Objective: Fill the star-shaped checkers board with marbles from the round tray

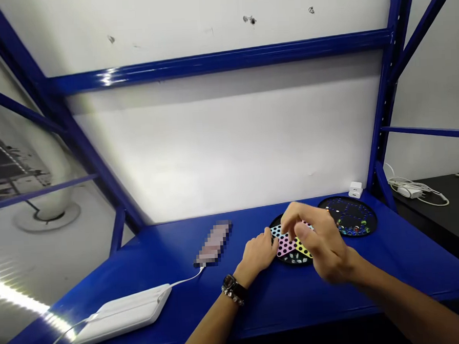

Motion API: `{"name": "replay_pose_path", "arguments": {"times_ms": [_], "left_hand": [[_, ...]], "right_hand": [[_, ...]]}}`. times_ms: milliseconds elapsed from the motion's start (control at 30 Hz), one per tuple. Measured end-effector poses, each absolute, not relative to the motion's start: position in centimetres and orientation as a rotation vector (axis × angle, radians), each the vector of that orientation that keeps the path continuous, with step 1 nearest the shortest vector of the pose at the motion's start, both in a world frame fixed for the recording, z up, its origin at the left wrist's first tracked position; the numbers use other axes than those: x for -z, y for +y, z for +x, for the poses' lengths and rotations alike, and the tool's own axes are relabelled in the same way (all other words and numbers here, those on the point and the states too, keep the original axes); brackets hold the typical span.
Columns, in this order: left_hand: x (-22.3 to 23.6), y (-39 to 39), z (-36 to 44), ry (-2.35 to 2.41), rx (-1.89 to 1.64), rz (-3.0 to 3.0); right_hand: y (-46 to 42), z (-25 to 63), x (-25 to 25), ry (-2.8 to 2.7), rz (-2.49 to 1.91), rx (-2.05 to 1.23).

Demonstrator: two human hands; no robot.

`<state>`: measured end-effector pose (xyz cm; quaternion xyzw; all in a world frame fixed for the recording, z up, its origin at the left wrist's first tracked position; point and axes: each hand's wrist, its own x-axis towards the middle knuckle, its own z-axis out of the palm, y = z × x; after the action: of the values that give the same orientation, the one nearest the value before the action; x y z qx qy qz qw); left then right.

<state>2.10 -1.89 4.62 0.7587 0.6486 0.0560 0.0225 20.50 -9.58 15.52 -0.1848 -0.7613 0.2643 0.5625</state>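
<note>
A round black board point(291, 246) with pink, yellow and pale blue dotted triangles lies on the blue shelf, and small glassy pieces sit along its near edge. My left hand point(259, 252) rests at the board's left side, its fingertips at the rim. Whether it holds anything is hidden. My right hand point(318, 244) hovers over the board's right part, slightly blurred, with fingers spread and nothing visible in them. It hides much of the board. Beyond it lies a second black round board point(349, 216) holding several coloured marbles.
A white power bank point(121, 313) lies at the near left, its cable running to a pixelated phone point(213, 243). A white charger point(355, 189) stands at the back. Blue steel uprights point(387, 97) and a white wall close the shelf's far side.
</note>
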Motion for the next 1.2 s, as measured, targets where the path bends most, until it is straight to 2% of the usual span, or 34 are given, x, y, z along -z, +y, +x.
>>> {"name": "replay_pose_path", "arguments": {"times_ms": [100, 200, 400, 733, 867, 967, 1067, 1133, 1200], "left_hand": [[-4.7, -1.8, 2.1, 1.986, -0.056, 2.423], [-4.7, -1.6, 2.2, 1.999, 0.017, 2.464], [-5.0, -1.4, 2.1, 1.994, -0.011, 2.466], [-5.2, -1.0, 2.0, 2.055, -0.003, 2.458], [-6.0, -0.4, 1.3, 2.137, -0.193, 2.398], [-7.6, 0.0, 2.1, 2.13, -0.372, 2.451], [-9.1, 0.4, 4.5, 1.926, -0.478, 2.597], [-9.6, 0.8, 6.5, 1.78, -0.476, 2.683], [-9.9, 1.0, 7.9, 1.537, -0.47, 2.812]], "right_hand": [[-3.6, 20.8, -14.4, -1.772, -0.663, -0.604], [0.5, 21.6, -10.8, -1.791, -0.876, -0.59], [3.2, 22.5, -5.1, -1.895, -1.173, -0.486], [2.5, 21.2, -4.3, -1.9, -1.156, -0.602], [2.6, 20.7, -4.4, -1.693, -1.093, -0.968], [2.6, 20.3, -4.7, -1.442, -1.058, -1.464], [2.5, 20.1, -4.9, -1.185, -0.901, -1.934], [2.5, 20.2, -4.8, -1.011, -0.797, -2.076], [2.6, 20.4, -4.7, -0.882, -0.772, -2.082]]}}
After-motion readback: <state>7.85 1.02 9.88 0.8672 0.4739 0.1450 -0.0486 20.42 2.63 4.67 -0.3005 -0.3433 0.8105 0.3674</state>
